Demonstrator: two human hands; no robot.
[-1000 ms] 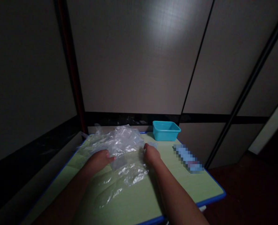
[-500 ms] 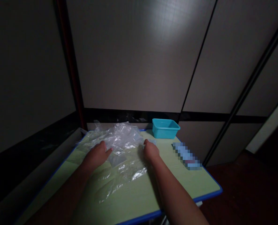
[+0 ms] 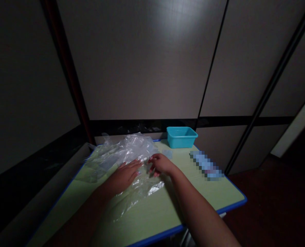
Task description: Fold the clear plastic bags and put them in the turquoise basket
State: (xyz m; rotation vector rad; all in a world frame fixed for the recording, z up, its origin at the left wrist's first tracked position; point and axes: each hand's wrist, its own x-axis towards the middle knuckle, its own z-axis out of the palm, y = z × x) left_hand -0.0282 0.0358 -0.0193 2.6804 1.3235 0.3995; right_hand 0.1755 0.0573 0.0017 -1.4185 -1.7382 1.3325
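Crumpled clear plastic bags (image 3: 135, 145) lie heaped at the back left of the pale green table (image 3: 152, 212). A thin, flat clear bag (image 3: 134, 197) spreads from the heap toward the front. My left hand (image 3: 125, 175) rests palm down on the plastic, its fingers stretched out to the right. Just right of it, my right hand (image 3: 160, 165) is over the plastic with fingers bent and apart; nothing can be made out between them. A small clear piece (image 3: 167, 153) lies behind my right wrist.
A turquoise basket (image 3: 182, 141) stands at the back right of the table. In front of it lies a pixelated light blue item (image 3: 206, 166). Grey wall panels (image 3: 147, 68) rise right behind the table. Its edge is blue.
My left hand has moved right and flattened out on the plastic. My right hand has shifted slightly left and its fingers have opened. The small flat clear piece between the hands is now covered.
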